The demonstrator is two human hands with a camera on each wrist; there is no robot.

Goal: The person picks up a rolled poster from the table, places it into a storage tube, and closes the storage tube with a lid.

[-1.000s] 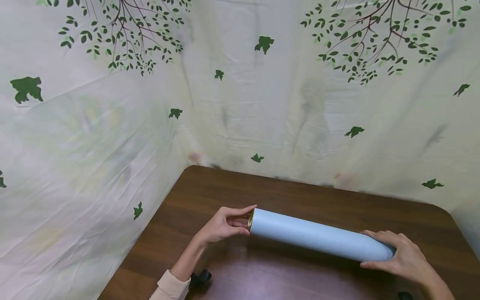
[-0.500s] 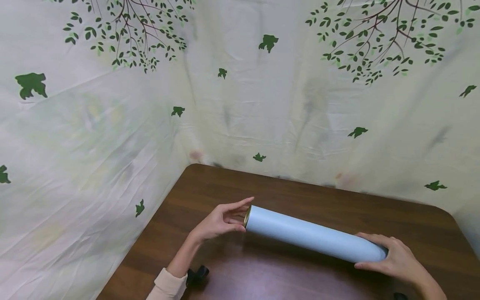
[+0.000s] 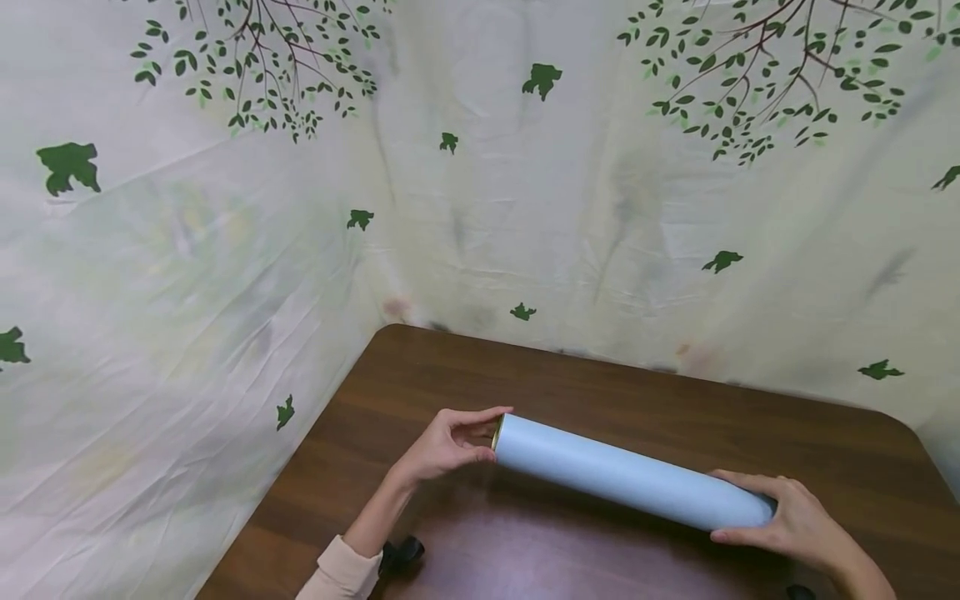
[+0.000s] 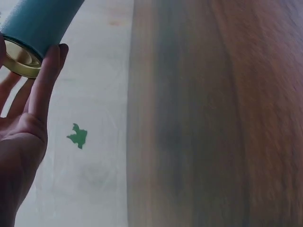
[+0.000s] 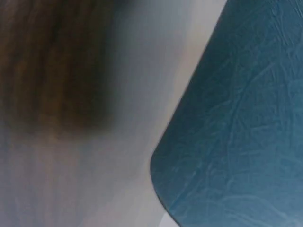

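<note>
A long light-blue cardboard tube (image 3: 600, 467) slants across the head view, held above the wooden table. Its left end has a gold metal rim, and the left wrist view shows a recessed gold end (image 4: 21, 59) there. My left hand (image 3: 442, 446) pinches that end, index finger along the top edge and thumb below. At the tube's other end, my right hand (image 3: 795, 517) grips it with the thumb in front and fingers over the top; the palm hides the far tip. In the right wrist view the creased tube surface (image 5: 236, 127) fills the right side, without the fingers showing.
A brown wooden table (image 3: 600, 379) with rounded corners lies beneath both hands. Pale cloth (image 3: 480, 217) printed with leaves and branches hangs behind it and along the left. A black object (image 3: 402, 553) shows by the left cuff.
The tube and right hand have shifted slightly left in the head view. My left fingers spread off the gold-rimmed end half a second ago and now press against it again.
</note>
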